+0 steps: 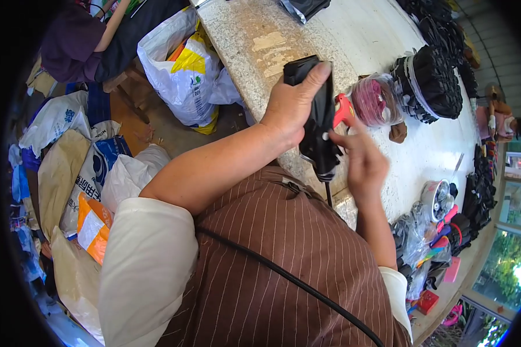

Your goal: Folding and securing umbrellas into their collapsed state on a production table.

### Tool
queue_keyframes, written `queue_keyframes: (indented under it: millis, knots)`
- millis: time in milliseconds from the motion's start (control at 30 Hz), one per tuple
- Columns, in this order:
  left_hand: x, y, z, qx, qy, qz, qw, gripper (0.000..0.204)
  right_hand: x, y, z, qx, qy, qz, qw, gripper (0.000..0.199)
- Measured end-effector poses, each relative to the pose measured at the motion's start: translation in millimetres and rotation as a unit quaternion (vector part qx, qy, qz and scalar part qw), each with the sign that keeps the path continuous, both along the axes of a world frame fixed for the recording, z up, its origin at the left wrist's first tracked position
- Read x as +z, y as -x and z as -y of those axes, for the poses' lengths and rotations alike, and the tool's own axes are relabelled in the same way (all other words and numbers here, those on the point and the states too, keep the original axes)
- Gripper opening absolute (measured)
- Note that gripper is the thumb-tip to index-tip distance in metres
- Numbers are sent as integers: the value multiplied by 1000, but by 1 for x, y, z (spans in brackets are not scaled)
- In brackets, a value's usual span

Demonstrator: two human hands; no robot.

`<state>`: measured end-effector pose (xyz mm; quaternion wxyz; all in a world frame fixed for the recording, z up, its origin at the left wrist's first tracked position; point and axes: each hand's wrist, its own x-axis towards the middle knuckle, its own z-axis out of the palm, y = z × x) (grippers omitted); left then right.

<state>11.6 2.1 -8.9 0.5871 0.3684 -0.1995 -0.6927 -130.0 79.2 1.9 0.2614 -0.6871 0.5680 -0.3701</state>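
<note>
Umbrella (316,128), black and folded, is clamped in the left hand (292,107), beside the blurred right hand (363,155), whose grip I cannot tell.

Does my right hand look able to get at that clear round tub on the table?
Probably yes: the clear round tub sits just beyond your right hand, with nothing visible between.

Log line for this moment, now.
left hand: holding black bundle | right hand: blurred, beside bundle, grip unclear | nearby: red item, clear container | surface: pale worktable
</note>
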Motion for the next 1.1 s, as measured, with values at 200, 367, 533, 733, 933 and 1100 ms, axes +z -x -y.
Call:
queue_keyframes:
  millis: [200,367,533,733,933,1100]
  knots:
    - [69,10,-13,-143,243,-77,956,34,23,17,28,79,7,244,966,50]
    - [70,6,3,-205,358,52,909,32,20,20,33,255,-275,377,847,37]
    - [61,11,-4,-192,368,49,908,30,18,25,28,301,-300,284,859,49]
    - [67,9,-3,-265,406,-42,873,32,5,29,16,358,-393,419,736,54]
    - [47,-17,18,-158,313,-26,936,29,3,22,-6,65,70,60,994,48]
    - [42,-18,15,-180,305,-74,932,27,28,10,-7,4,302,-150,942,33]
